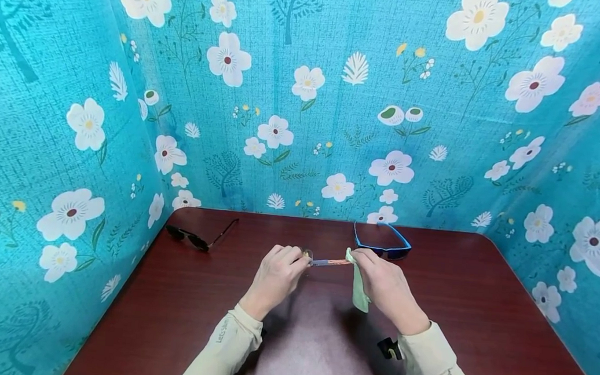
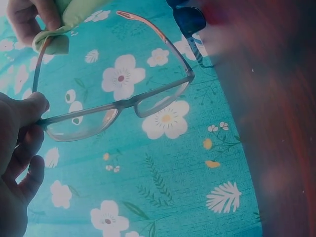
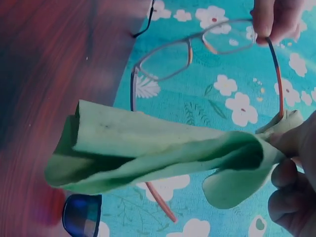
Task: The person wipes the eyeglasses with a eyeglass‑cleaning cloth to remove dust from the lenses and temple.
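Clear-lensed eyeglasses [image 2: 127, 103] are held up above the table, both temples unfolded. My left hand [image 1: 278, 276] pinches them at one front corner, by the hinge, between thumb and fingers. A light green cloth [image 3: 123, 126] hangs in folds from my right hand [image 1: 389, 287]. With the cloth wrapped round it, the end of the temple on that same side is pinched in my right fingers. The other temple reaches out free, and in the right wrist view the cloth covers part of it.
Black sunglasses [image 1: 187, 236] lie at the table's back left, one temple sticking out. Blue-framed sunglasses [image 1: 394, 253] rest near the back edge, just beyond my right hand. A flowered turquoise curtain [image 1: 303, 135] borders the dark red table [image 1: 165, 317] at the back and sides.
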`<state>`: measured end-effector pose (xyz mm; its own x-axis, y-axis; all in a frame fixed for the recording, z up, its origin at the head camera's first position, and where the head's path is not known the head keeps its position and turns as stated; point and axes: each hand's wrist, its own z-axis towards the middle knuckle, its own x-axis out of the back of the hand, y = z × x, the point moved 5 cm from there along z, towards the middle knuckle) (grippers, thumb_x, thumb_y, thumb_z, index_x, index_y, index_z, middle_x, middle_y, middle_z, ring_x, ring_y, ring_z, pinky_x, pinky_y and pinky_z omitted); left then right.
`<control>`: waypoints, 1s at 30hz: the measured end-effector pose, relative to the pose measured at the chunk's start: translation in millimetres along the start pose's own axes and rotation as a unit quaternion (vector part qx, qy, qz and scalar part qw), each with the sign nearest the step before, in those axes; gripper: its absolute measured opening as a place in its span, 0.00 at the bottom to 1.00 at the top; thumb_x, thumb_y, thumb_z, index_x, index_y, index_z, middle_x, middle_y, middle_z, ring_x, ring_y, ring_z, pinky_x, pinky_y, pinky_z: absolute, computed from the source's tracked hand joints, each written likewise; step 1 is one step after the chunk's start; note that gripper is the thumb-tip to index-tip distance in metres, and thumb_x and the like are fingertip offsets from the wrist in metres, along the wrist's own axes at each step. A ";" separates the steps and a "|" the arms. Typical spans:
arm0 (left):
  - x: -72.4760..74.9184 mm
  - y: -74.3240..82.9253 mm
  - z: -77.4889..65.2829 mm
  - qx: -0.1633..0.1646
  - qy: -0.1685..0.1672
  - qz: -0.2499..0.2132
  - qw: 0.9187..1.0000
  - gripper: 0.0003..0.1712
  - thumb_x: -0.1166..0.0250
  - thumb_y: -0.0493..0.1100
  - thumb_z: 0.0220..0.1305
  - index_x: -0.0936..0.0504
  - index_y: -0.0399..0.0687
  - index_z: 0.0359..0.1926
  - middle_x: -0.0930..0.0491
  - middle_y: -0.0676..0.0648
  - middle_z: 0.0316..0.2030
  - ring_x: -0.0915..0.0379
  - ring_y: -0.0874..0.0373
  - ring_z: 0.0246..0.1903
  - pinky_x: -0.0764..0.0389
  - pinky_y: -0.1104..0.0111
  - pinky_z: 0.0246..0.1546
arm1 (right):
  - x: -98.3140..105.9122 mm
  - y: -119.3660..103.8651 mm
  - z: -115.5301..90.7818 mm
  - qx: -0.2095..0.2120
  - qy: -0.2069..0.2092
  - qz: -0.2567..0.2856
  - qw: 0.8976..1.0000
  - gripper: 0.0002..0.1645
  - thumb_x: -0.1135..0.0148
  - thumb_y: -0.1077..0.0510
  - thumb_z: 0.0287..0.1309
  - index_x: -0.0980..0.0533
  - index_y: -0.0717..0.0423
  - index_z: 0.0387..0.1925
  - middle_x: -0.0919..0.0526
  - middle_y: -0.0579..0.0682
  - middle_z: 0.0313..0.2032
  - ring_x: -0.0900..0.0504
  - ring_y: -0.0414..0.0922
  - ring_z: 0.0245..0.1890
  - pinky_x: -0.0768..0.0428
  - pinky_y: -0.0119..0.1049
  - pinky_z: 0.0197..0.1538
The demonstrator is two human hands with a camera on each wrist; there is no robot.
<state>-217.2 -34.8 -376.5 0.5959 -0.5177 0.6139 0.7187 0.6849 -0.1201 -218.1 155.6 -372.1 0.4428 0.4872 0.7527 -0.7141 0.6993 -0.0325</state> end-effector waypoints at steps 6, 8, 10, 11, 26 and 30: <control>-1.1 2.8 -0.7 0.006 0.031 -0.021 0.999 0.03 0.36 0.38 0.50 0.20 0.46 0.30 0.32 0.52 0.23 0.34 0.59 0.23 0.34 0.69 0.26 | -0.1 -15.5 2.3 0.040 0.037 0.003 0.998 0.21 0.66 0.55 0.65 0.27 0.59 0.45 0.25 0.48 0.43 0.23 0.39 0.24 0.27 0.31 0.20; -1.5 4.5 0.1 0.002 0.040 -0.026 0.999 0.04 0.35 0.38 0.50 0.20 0.46 0.30 0.33 0.52 0.23 0.34 0.59 0.23 0.34 0.70 0.25 | -1.6 -23.7 4.4 0.057 0.040 0.003 0.998 0.20 0.65 0.57 0.63 0.27 0.59 0.45 0.25 0.48 0.43 0.23 0.39 0.24 0.27 0.31 0.21; -1.6 6.2 1.1 -0.003 0.043 -0.030 0.999 0.04 0.35 0.39 0.50 0.20 0.46 0.30 0.33 0.52 0.23 0.35 0.60 0.23 0.34 0.70 0.25 | -2.1 -28.6 5.8 0.063 0.041 -0.003 0.997 0.19 0.65 0.59 0.63 0.27 0.59 0.44 0.25 0.48 0.42 0.27 0.37 0.19 0.29 0.29 0.17; -1.3 6.7 1.3 -0.005 0.043 -0.033 0.999 0.05 0.34 0.39 0.49 0.20 0.46 0.30 0.33 0.52 0.22 0.35 0.60 0.23 0.34 0.71 0.25 | -2.0 -29.5 6.1 0.063 0.041 -0.008 0.997 0.18 0.64 0.59 0.63 0.27 0.59 0.44 0.26 0.48 0.41 0.29 0.37 0.16 0.32 0.28 0.15; 5.6 -7.4 -5.8 -0.001 0.025 -0.055 0.998 0.05 0.33 0.39 0.49 0.20 0.47 0.30 0.36 0.53 0.22 0.40 0.62 0.21 0.38 0.73 0.22 | 1.5 2.3 -3.4 0.031 -0.014 0.000 0.999 0.29 0.35 0.69 0.40 0.29 0.57 0.50 0.27 0.47 0.44 0.27 0.36 0.21 0.28 0.29 0.20; 8.6 -10.9 -6.5 -0.001 0.032 -0.062 0.998 0.08 0.32 0.38 0.46 0.20 0.47 0.30 0.36 0.53 0.22 0.41 0.62 0.21 0.39 0.74 0.22 | 4.6 6.6 -3.7 0.021 -0.019 -0.007 1.000 0.31 0.35 0.70 0.40 0.31 0.58 0.52 0.29 0.49 0.44 0.26 0.37 0.22 0.29 0.28 0.19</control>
<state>-217.6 -50.1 -375.0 0.5250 -0.6300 0.5723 0.7887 0.6128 -0.0489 -218.8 164.4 -371.3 0.4319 0.4568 0.7777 -0.7304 0.6830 0.0045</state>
